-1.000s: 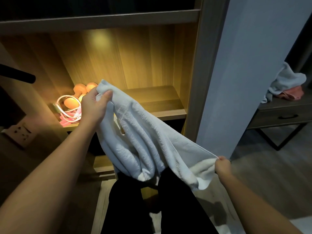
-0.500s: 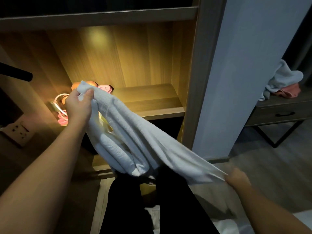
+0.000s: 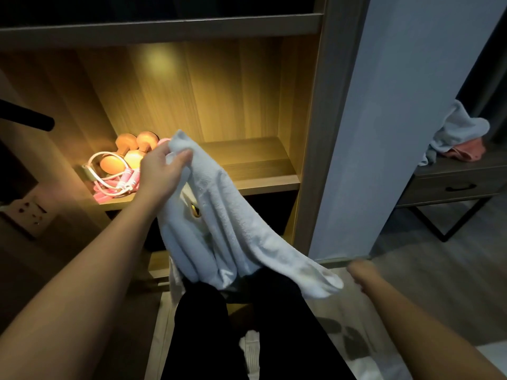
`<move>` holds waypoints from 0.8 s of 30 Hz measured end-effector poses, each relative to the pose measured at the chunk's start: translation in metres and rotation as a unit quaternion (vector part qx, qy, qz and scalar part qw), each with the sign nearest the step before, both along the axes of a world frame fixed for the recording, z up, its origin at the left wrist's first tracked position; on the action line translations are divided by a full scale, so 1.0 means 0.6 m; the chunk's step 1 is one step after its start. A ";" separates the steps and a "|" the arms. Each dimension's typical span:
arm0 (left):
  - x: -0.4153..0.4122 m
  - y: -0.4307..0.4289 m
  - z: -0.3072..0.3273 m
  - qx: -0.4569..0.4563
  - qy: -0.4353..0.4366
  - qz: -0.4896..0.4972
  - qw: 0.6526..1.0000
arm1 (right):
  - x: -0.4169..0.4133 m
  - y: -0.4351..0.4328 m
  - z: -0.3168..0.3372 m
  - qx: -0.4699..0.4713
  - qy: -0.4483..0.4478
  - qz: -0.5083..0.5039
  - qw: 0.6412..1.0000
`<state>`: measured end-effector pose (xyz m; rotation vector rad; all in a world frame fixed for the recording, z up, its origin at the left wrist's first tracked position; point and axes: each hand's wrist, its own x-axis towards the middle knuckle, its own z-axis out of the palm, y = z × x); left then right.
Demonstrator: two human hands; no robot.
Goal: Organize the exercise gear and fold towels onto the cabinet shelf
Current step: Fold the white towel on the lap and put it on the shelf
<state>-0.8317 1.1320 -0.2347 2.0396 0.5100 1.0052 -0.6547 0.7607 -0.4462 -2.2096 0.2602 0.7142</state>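
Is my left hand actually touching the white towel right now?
Touching. The head view shows the left hand gripping the white towel at its top corner, thumb and fingers closed around the cloth.

A home: lit cabinet (image 3: 260,160), side table (image 3: 455,185) with laundry (image 3: 461,133).

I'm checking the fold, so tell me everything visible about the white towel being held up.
The white terry-cloth towel is unfolded and bunched into long loose folds. The left hand grips its top corner in front of the lit wooden cabinet shelf. It hangs slanting down to the right over dark trouser legs; its lower corner ends beside the blurred right hand, contact unclear.
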 end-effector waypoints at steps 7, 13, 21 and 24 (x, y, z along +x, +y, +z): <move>0.026 -0.087 -0.001 0.077 0.121 -0.154 0.978 | -0.057 0.199 0.235 0.343 -0.222 0.275 0.870; 0.007 -0.090 0.015 0.084 0.165 -0.254 0.949 | -0.083 0.250 0.339 0.317 -0.208 0.446 0.811; -0.003 -0.070 0.007 0.097 0.172 -0.250 0.948 | -0.097 0.266 0.353 0.292 -0.210 0.460 0.812; 0.000 -0.051 0.006 0.087 0.136 -0.143 0.976 | -0.097 0.266 0.350 0.298 -0.245 0.446 0.808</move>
